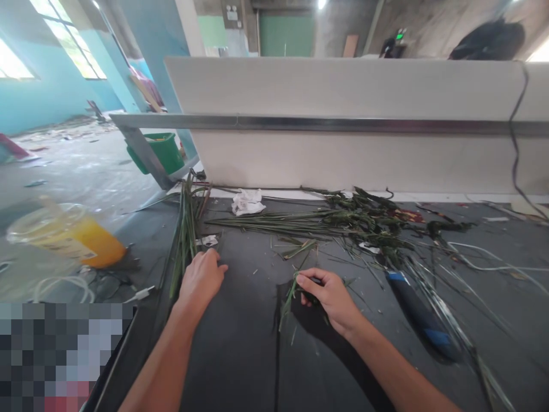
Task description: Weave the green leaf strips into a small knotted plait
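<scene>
My right hand [328,294] is closed, thumb against fingers, on a few thin green grass blades [286,306] that hang down toward the dark tabletop. My left hand [203,274] is at the left, just beside a bundle of long green stalks [184,232]. Its fingers are bent with the thumb apart, and I see nothing held in it. Short cut green pieces [298,249] lie beyond the right hand. Farther back, a second bundle of stalks [278,223] stretches sideways into a heap of dark green braided-looking pieces [373,220].
A cup of orange drink [86,237] stands at the left beside a white cable [64,283]. Crumpled tissue [247,201] lies near the upright white board [300,160]. A dark, blue-banded object [422,315] lies at right. A green bin [165,153] is on the floor.
</scene>
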`<state>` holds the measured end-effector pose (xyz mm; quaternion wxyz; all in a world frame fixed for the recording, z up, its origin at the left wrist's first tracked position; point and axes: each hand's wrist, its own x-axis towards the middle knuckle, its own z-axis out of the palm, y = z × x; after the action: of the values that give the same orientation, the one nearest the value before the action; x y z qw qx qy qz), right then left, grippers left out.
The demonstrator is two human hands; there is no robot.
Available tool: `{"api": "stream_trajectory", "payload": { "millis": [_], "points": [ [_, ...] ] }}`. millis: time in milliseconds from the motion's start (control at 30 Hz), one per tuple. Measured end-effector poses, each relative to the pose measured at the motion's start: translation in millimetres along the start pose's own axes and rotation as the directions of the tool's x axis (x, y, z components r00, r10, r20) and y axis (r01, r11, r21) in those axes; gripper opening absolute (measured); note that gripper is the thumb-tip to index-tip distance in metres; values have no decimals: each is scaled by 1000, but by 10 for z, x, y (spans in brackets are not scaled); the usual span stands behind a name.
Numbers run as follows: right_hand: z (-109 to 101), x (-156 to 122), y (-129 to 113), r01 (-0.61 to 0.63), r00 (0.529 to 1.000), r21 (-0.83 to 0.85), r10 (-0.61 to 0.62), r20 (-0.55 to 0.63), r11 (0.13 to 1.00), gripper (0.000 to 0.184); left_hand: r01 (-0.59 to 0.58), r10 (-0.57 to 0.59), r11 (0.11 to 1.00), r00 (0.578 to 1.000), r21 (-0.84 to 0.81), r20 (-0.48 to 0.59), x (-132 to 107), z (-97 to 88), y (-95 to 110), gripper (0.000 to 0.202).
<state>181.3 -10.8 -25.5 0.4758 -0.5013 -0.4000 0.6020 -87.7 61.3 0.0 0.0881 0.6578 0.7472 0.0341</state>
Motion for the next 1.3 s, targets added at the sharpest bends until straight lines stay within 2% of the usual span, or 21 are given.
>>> {"api": "stream_trajectory", "payload": {
  "millis": [167,300,433,533,567,600,633,700,767,800,867,933,1067,1300],
  "points": [
    [-12,-6,17,4,1000,-21,-4,22,1000,40,55,-54,997,998,-57,30,146,-69,-94,19],
    [-19,-15,29,20,999,-42,-19,29,999,40,64,-56,989,996,-133,68,160,-115,-69,8],
    [-21,-20,33,23,1000,-50,-22,20,998,40,0,25,967,995,-255,95,18,-199,35,15],
    [-21,-20,28,13,1000,-35,-12,18,999,41,-75,139,905,982,-420,126,-212,-309,151,28],
    [-20,-20,27,10,1000,-28,-10,17,1000,41,-96,241,804,955,-587,173,-307,-340,196,27],
    [-20,-20,25,8,1000,-20,-8,14,1000,42,-86,347,691,911,-718,224,-406,-362,245,25],
    [-20,-19,24,7,1000,-10,-7,11,1000,42,-44,414,599,872,-800,262,-505,-368,298,21],
    [-20,-16,25,8,1000,11,-8,-3,1000,42,73,520,473,782,-878,345,-680,-323,412,18],
    [-19,-11,28,11,1000,28,-11,-14,1000,41,135,572,402,735,-906,364,-802,-203,527,19],
    [-18,-8,29,14,1000,34,-13,-18,999,41,159,578,384,727,-910,371,-837,-125,583,21],
    [-16,-3,30,15,1000,42,-14,-28,999,41,200,560,370,731,-907,390,-857,40,681,25],
    [-16,1,27,18,999,53,-16,-42,998,40,210,530,362,755,-908,386,-828,175,756,27],
    [-22,3,12,25,998,49,-22,-51,999,40,208,572,326,733,-922,368,-731,270,815,30],
    [-10,0,17,28,998,-25,-29,-47,999,36,151,561,510,688,-847,460,-637,195,784,25]
  ]
}}
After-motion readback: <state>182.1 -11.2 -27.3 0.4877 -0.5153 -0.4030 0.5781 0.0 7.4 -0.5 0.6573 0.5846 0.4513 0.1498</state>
